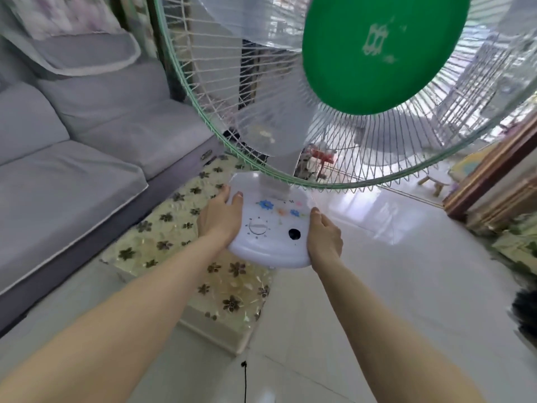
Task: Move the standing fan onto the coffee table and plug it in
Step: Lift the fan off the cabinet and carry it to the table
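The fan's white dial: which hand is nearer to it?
Left. The left hand grips the base right beside the dial; the right hand grips the opposite edge, past the black hole.

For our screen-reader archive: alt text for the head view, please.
Both hands, left hand and right hand, grip the white oval base of a green-rimmed wire-cage fan, held above a floral-covered coffee table beside a grey sofa.

fan (pixel 348 97) top cut off | black cord (pixel 245 382) end cut off

Grey sofa (pixel 72 158) at left, glossy white tiled floor (pixel 406 286), small wooden stool (pixel 435 181) far right
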